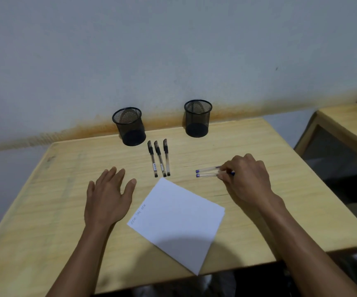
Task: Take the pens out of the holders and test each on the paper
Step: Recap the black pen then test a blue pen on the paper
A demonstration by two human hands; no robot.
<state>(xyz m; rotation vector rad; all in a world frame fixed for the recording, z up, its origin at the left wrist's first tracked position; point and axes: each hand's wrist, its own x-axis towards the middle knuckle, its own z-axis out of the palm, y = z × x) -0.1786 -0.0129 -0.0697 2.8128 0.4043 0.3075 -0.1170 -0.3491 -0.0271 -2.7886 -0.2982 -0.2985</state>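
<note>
Two black mesh holders stand at the back of the wooden table: the left holder (pixel 129 126) and the right holder (pixel 197 118), both with nothing inside. Three black pens (pixel 158 158) lie side by side in front of the left holder. Two blue pens (pixel 207 172) lie to the right of them, and the fingertips of my right hand (pixel 245 179) pinch their right ends. My left hand (pixel 109 196) rests flat on the table, fingers spread, left of the white paper (pixel 178 221). The paper bears a few handwritten words along its left edge.
The table (pixel 44 200) backs onto a grey wall with a rust-coloured stain along its base. A second wooden table (pixel 349 123) stands to the right with a dark object on its far corner. A dark gap separates the two tables.
</note>
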